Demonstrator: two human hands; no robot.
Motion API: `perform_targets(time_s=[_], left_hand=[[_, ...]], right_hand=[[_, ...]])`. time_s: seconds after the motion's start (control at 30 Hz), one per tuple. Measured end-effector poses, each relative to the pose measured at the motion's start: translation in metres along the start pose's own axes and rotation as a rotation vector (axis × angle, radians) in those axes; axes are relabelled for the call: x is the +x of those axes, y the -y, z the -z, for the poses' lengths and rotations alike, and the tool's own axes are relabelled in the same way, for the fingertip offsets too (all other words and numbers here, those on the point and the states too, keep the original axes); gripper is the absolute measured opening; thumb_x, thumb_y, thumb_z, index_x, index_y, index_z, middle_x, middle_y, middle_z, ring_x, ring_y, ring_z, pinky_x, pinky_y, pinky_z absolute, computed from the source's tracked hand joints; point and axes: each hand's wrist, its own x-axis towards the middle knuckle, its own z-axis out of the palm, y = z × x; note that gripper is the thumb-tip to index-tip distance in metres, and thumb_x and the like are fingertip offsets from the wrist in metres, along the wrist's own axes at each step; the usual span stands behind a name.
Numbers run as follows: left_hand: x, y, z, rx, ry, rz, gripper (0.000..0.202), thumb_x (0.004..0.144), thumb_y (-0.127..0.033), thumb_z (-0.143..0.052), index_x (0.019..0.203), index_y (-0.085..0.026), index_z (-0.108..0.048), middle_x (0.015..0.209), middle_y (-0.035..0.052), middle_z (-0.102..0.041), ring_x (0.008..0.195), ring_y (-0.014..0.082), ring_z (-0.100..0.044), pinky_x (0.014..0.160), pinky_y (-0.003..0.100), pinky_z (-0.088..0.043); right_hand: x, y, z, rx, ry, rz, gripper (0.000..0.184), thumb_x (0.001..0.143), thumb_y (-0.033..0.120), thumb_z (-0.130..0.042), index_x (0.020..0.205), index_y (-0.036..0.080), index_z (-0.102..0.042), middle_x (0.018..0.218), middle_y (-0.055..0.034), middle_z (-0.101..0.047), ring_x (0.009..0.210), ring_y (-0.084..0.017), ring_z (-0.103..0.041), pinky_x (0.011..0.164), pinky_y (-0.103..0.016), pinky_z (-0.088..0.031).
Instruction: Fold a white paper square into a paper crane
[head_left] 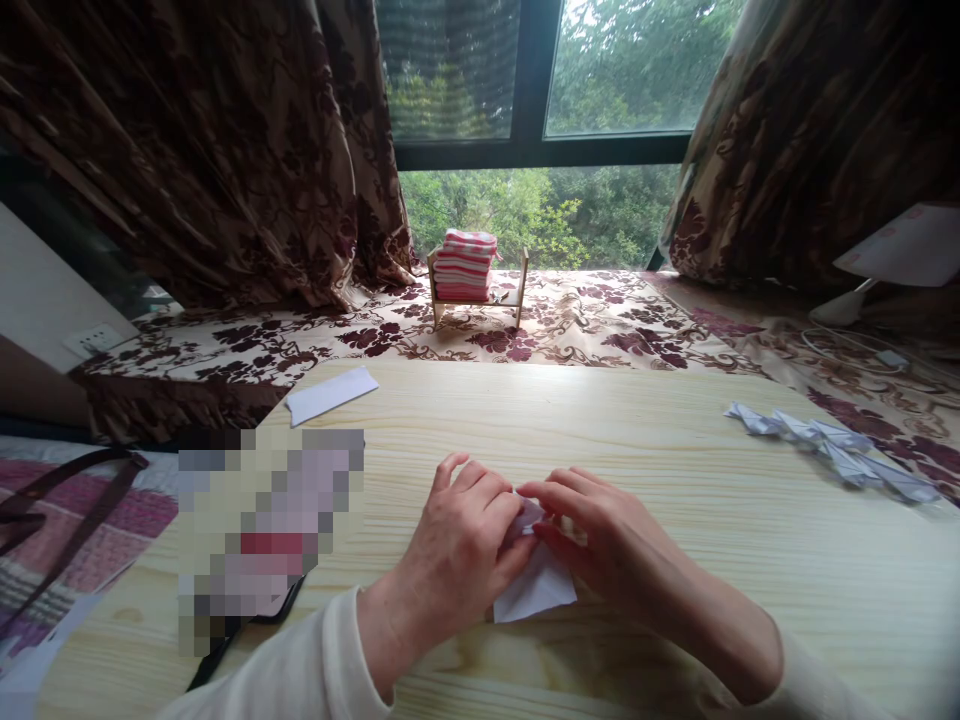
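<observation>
Both hands meet over a small piece of white paper (536, 585) near the front middle of the wooden table (660, 450). My left hand (469, 540) is closed on the paper's upper left, its thumb pressing the sheet and its fingers curled on the far side. My right hand (600, 530) pinches the upper right part between thumb and index finger. The lower part of the paper lies flat and shows toward me. The fingers cover its upper end, so the shape of the fold there is hidden.
A white paper strip (334, 395) lies at the far left of the table. Several folded white paper pieces (832, 445) sit at the far right. A blurred-out device (281, 530) is left of my arm. Beyond the table stands a small rack with folded striped cloths (465, 268).
</observation>
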Motion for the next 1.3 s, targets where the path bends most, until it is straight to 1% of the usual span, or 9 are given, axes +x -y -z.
perform_targets(time_s=[0.13,0.27,0.4,0.53,0.77,0.9,1.03,1.13,1.3], left_hand=[[0.001,-0.001,-0.003,0.007,0.005,0.04,0.011,0.081,-0.024,-0.062,0.09,-0.018,-0.061,0.086,0.0037,-0.068,0.088,0.022,-0.056,0.099,0.048,-0.031],[0.0,-0.002,-0.002,0.015,0.016,0.023,0.022,0.084,-0.02,-0.058,0.106,-0.019,-0.061,0.089,0.0028,-0.068,0.09,0.0214,-0.056,0.1,0.048,-0.029],[0.0,-0.004,-0.004,0.021,0.027,0.02,0.02,0.085,-0.02,-0.056,0.104,-0.02,-0.063,0.089,0.0037,-0.067,0.09,0.0218,-0.056,0.1,0.048,-0.03],[0.001,-0.004,-0.006,0.015,0.029,0.033,0.021,0.085,-0.022,-0.056,0.104,-0.02,-0.063,0.09,0.0042,-0.066,0.09,0.0223,-0.056,0.1,0.049,-0.031],[0.003,-0.007,-0.004,-0.002,0.02,0.042,0.015,0.083,-0.019,-0.056,0.095,-0.019,-0.064,0.089,0.0051,-0.064,0.089,0.0223,-0.055,0.096,0.047,-0.034],[0.003,-0.007,-0.003,-0.056,0.021,0.077,0.017,0.08,-0.014,-0.055,0.093,-0.018,-0.064,0.088,0.0053,-0.064,0.087,0.0224,-0.054,0.092,0.046,-0.038],[0.0,-0.003,-0.001,-0.165,0.006,0.111,0.031,0.074,-0.005,-0.051,0.1,-0.018,-0.063,0.092,0.0061,-0.064,0.089,0.0225,-0.055,0.083,0.04,-0.044],[-0.003,0.0,-0.001,-0.179,-0.015,0.103,0.032,0.075,-0.003,-0.049,0.099,-0.019,-0.062,0.093,0.0062,-0.064,0.089,0.0222,-0.056,0.083,0.039,-0.045],[-0.006,0.001,0.0,-0.156,-0.014,0.062,0.031,0.076,-0.003,-0.049,0.101,-0.018,-0.061,0.094,0.0061,-0.064,0.088,0.0225,-0.055,0.084,0.041,-0.043]], right_hand=[[-0.001,-0.002,-0.002,0.025,-0.039,-0.046,0.04,0.081,0.008,-0.056,0.119,0.02,-0.054,0.086,-0.0035,-0.066,0.078,-0.017,-0.06,0.069,-0.029,-0.049],[-0.002,-0.003,-0.001,0.023,-0.026,-0.096,0.028,0.08,0.01,-0.056,0.107,0.018,-0.056,0.081,-0.0019,-0.065,0.073,-0.016,-0.058,0.067,-0.028,-0.047],[-0.001,-0.003,0.001,0.008,-0.014,-0.09,0.018,0.08,0.012,-0.057,0.097,0.019,-0.058,0.08,-0.0015,-0.064,0.074,-0.016,-0.057,0.066,-0.028,-0.046],[0.0,-0.005,0.001,0.003,-0.02,-0.095,0.015,0.081,0.016,-0.058,0.097,0.019,-0.059,0.079,-0.0015,-0.063,0.073,-0.016,-0.057,0.066,-0.027,-0.045],[0.001,-0.003,0.004,-0.068,0.021,-0.179,0.002,0.08,0.019,-0.064,0.081,0.019,-0.062,0.079,-0.0012,-0.063,0.074,-0.016,-0.057,0.063,-0.026,-0.04],[0.001,-0.001,0.005,-0.038,0.04,-0.151,0.008,0.084,0.02,-0.062,0.077,0.021,-0.066,0.079,-0.0016,-0.062,0.074,-0.016,-0.056,0.061,-0.025,-0.039],[0.002,0.001,0.007,-0.022,0.072,-0.117,0.017,0.087,0.016,-0.055,0.08,0.022,-0.069,0.08,-0.0025,-0.061,0.074,-0.015,-0.055,0.062,-0.024,-0.04],[0.001,0.001,0.01,-0.04,0.105,-0.047,0.023,0.088,0.01,-0.052,0.08,0.023,-0.069,0.084,-0.0038,-0.06,0.076,-0.015,-0.053,0.062,-0.024,-0.04],[-0.007,-0.001,0.012,-0.15,0.142,0.086,0.028,0.081,0.006,-0.058,0.101,0.025,-0.066,0.092,-0.0054,-0.059,0.078,-0.018,-0.05,0.063,-0.027,-0.04]])
